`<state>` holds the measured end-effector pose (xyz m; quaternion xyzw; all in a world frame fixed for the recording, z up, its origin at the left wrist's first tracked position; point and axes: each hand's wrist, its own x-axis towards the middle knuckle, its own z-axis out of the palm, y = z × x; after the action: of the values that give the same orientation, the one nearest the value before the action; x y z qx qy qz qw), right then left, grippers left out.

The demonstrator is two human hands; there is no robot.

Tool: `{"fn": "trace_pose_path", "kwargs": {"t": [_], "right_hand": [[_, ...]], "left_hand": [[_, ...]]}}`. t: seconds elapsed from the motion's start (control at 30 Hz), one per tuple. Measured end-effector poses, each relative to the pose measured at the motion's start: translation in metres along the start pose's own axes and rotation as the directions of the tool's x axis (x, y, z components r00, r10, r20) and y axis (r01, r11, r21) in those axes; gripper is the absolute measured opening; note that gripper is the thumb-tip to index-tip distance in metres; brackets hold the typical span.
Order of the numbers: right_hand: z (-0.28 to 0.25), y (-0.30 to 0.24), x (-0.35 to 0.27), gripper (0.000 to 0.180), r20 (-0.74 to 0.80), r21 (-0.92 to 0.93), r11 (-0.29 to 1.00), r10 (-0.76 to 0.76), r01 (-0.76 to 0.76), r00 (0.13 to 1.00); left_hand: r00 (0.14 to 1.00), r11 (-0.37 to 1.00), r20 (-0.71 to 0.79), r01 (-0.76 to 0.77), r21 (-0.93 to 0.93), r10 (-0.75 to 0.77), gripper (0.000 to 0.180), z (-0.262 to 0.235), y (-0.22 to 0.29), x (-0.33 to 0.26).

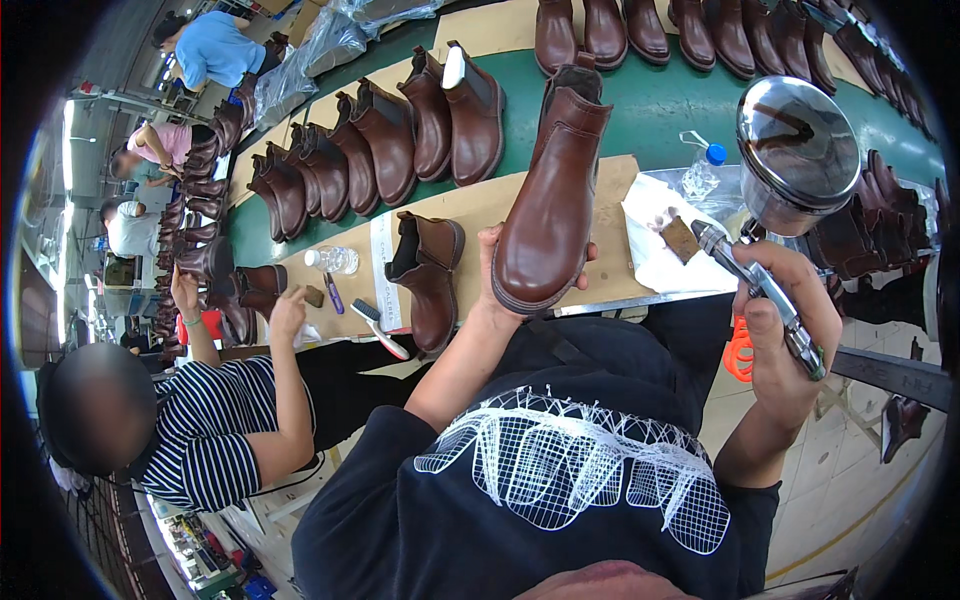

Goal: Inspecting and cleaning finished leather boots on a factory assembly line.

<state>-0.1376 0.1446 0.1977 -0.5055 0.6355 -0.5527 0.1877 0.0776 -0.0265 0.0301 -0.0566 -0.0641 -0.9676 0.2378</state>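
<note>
A brown ankle boot (552, 215) is held up in front of me, toe toward me. My left hand (497, 280) is closed around it from below, and fingertips show at its right side. My right hand (790, 325) grips a metal spray gun (728, 252), which has a large shiny round cup (798, 135) above it. The gun is right of the boot and apart from it. Orange ring handles (738, 350), perhaps of scissors, show beside my right hand. Another brown boot (432, 285) stands on the cardboard-covered table to the left.
Rows of brown boots (375, 140) line the green table (640, 110). A brown block (680, 241) lies on white sheeting (640, 215) near a blue-capped bottle (704, 172). At left, a co-worker in stripes (225, 430) works near a brush (380, 330) and a clear bottle (333, 260).
</note>
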Motion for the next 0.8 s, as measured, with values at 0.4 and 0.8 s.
{"fn": "trace_pose_path", "kwargs": {"t": [0.4,0.8], "right_hand": [[0.004,0.000,-0.004,0.044,0.025,-0.020,1.000,0.025,-0.024,0.999],[0.003,0.004,-0.012,0.045,0.081,-0.032,0.999,0.042,-0.040,0.996]], "left_hand": [[0.987,0.972,0.087,0.146,-0.182,-0.132,0.093,-0.009,0.004,0.001],[0.978,0.952,0.147,0.182,-0.246,-0.149,0.091,-0.012,0.001,0.004]]}}
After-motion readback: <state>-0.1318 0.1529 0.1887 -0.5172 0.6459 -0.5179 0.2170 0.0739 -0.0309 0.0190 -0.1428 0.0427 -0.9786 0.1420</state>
